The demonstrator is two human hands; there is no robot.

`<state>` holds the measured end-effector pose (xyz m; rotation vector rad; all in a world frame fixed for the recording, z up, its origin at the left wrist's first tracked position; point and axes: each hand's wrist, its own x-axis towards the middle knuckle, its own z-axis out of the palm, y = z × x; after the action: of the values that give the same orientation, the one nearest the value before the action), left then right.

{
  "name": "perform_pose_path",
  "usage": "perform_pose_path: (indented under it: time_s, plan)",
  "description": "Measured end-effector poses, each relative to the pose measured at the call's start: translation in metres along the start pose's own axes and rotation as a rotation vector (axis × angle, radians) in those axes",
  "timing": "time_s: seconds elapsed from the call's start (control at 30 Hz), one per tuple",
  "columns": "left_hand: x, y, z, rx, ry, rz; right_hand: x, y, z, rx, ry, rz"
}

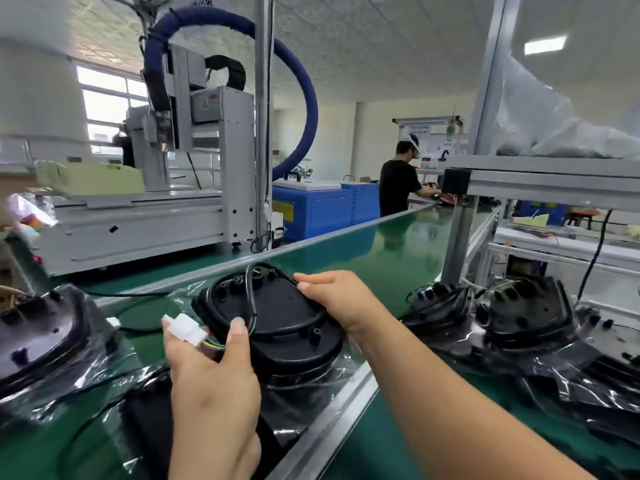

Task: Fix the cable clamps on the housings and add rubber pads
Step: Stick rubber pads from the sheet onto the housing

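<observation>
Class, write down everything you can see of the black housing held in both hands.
The black housing is an oval, matte plastic shell with a raised rim and small screw posts. A black cable loops across it, ending in a white connector. The left hand grips its near edge, the right hand its right edge.

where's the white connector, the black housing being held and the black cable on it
white connector (185, 329): head view, middle of its body
black housing (284, 310): head view, flat top face
black cable (250, 289): head view, loop's left side
</observation>
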<state>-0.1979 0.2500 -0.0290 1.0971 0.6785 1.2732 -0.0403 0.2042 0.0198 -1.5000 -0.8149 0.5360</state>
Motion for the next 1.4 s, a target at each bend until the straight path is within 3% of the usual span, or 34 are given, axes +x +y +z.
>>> perform_pose_path:
  time_s: [0.33,0.57,0.73,0.97,1.03,1.2,1.3,1.4]
  plan:
    - [0.012,-0.020,-0.012,0.279,0.222,-0.137,0.030,0.040,0.035,-0.095,-0.065,0.122]
    - [0.009,-0.014,-0.006,0.607,0.254,-0.119,0.038,0.054,0.047,-0.212,-0.004,0.059]
    - [0.000,-0.006,-0.006,0.702,0.309,0.046,0.036,0.051,0.035,-0.223,0.180,0.045]
    - [-0.012,0.031,0.002,0.923,0.228,0.231,0.024,0.056,-0.028,-0.228,0.487,0.035]
    - [-0.026,0.035,0.018,0.892,0.135,0.295,0.014,0.058,-0.054,-0.242,0.563,0.064]
    - [-0.071,0.005,0.081,0.609,-0.326,0.457,-0.014,0.070,-0.119,-0.340,0.746,0.159]
    - [-0.075,-0.027,0.128,0.497,-0.608,0.272,-0.030,0.072,-0.146,-0.406,0.845,0.238]
    - [-0.062,-0.065,0.174,0.573,-0.763,0.022,-0.042,0.073,-0.161,-0.601,0.927,0.310]
